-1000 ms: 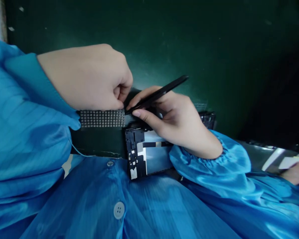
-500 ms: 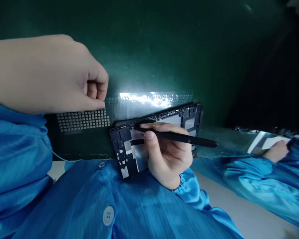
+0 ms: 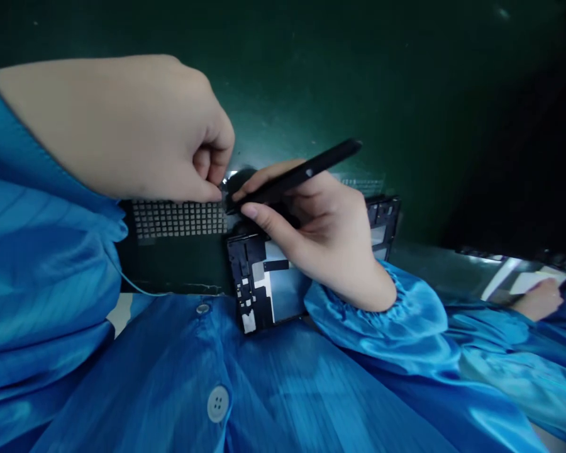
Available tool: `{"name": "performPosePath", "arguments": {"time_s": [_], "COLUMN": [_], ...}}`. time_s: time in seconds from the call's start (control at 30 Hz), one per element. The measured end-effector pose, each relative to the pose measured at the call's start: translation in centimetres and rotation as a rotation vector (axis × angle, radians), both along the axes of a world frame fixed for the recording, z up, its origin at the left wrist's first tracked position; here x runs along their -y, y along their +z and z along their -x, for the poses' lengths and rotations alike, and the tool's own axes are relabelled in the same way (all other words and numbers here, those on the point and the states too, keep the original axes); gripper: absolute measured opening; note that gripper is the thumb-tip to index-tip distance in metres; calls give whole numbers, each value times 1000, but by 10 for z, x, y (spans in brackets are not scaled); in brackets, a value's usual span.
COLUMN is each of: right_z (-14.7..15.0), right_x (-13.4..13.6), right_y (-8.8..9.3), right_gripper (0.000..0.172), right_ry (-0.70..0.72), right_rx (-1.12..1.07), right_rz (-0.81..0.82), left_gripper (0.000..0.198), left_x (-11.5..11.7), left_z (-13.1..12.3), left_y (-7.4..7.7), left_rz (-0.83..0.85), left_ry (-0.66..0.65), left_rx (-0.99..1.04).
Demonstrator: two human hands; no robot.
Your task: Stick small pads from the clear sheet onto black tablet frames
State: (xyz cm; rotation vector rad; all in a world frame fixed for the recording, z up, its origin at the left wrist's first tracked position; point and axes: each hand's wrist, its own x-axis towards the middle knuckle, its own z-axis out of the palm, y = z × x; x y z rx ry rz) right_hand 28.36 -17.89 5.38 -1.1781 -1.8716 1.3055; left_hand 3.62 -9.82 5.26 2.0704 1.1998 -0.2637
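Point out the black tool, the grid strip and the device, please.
Black tool [image 3: 300,177]: head view, middle of its shaft.
Grid strip [image 3: 182,219]: head view, among its small squares.
Device [image 3: 287,292]: head view, its bluish panel.

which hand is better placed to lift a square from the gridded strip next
Probably the right hand: it holds the black tool, whose tip sits by the end of the gridded strip. The left hand is at the strip's upper edge, no tool visible.

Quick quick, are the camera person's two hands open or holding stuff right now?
Left hand: closed, pinching the clear strip of small grey squares at its edge.
Right hand: closed, holding a slim black pen-shaped tool.
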Motion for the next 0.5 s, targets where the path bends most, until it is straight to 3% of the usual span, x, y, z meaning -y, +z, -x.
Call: {"name": "performPosePath", "arguments": {"time_s": [0.13, 0.27, 0.37, 0.43, 0.5], "right_z": [2, 2, 2, -1, -7], "right_x": [-5, -6, -8, 0, 16], "right_y": [-10, -7, -2, 0, -1], "right_gripper": [10, 7, 4, 7, 10], "right_ry": [41, 67, 95, 13, -211], "right_rx": [-10, 29, 39, -39, -132], "right_rz": [37, 0, 33, 87, 70], "left_gripper": [39, 31, 40, 45, 48], "left_x": [2, 4, 4, 4, 2], "left_z": [-11, -14, -11, -5, 4], "left_y": [8, 9, 8, 3, -6], "left_rz": [28, 9, -25, -47, -50], "left_ry": [15, 13, -19, -26, -31], "left_rx": [-14, -58, -80, -39, 42]}}
